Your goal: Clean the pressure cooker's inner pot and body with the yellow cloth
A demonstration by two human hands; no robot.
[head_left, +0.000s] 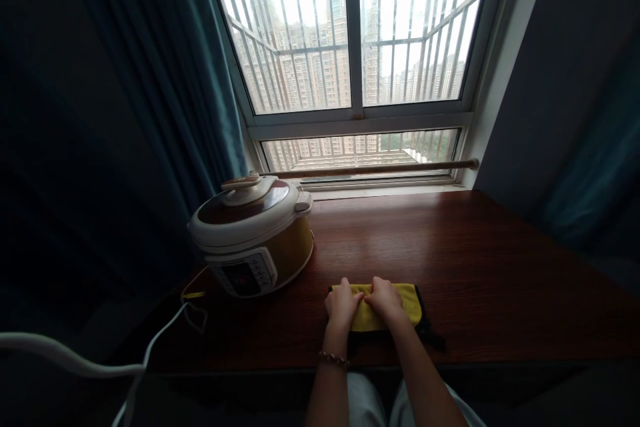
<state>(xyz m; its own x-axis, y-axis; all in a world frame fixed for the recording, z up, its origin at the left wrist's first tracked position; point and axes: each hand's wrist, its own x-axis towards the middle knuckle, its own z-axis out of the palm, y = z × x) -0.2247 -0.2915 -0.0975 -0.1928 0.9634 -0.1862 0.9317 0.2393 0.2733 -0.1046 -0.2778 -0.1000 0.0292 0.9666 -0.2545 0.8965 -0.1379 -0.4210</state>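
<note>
A folded yellow cloth (411,305) with dark edging lies near the front edge of the wooden table. My left hand (342,304), with a beaded bracelet on its wrist, is closed on the left part of the cloth. Beside it my right hand (385,299) grips the cloth's middle, fingers curled under. The two thumbs point toward each other and almost meet over the yellow fabric. A dark piece of the cloth or its trim (431,337) sticks out at the lower right. The fingertips are mostly hidden from above.
A white and gold electric cooker (293,245) stands to the left on the brown table (480,267). White cables (163,332) run down at the left front. Behind the table are a barred window (357,47), a horizontal rod (400,168) and a blue curtain (200,80).
</note>
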